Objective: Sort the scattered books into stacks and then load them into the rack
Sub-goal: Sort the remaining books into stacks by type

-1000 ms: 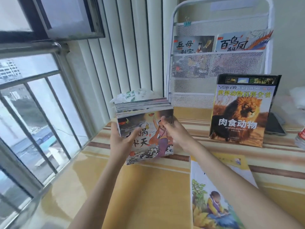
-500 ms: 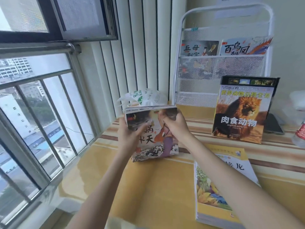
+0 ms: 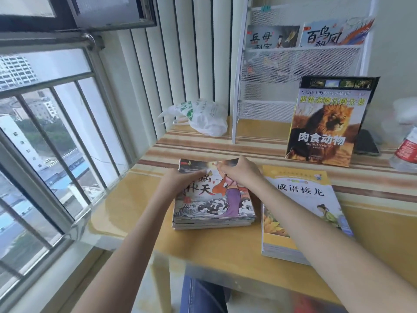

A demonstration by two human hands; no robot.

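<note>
So the stack (image 3: 213, 204) of thin picture books was lying flat on the counter (image 3: 126, 199), near the window side. Both hands were on its top cover. The left hand (image 3: 180, 180) lay on the left part of the cover, fingers fairly straight and pressing down, nothing curled round anything as far as I could see. The right hand (image 3: 239, 171) was at the far edge, fingers curled and pinching the top cover's far right corner, which was lifted a bit.

Just right of the stack, a yellow book pile (image 3: 300, 213) lay flat, partly under the right forearm. Farther back a lion book (image 3: 327, 123) stood upright against the white mesh rack (image 3: 300, 62), which already had 2 books (image 3: 309, 37) showing in its upper pocket. A plastic bag (image 3: 200, 116) sat left of the rack's foot. A dark phone (image 3: 366, 142) and a bottle (image 3: 406, 150) were at the far right.
</note>
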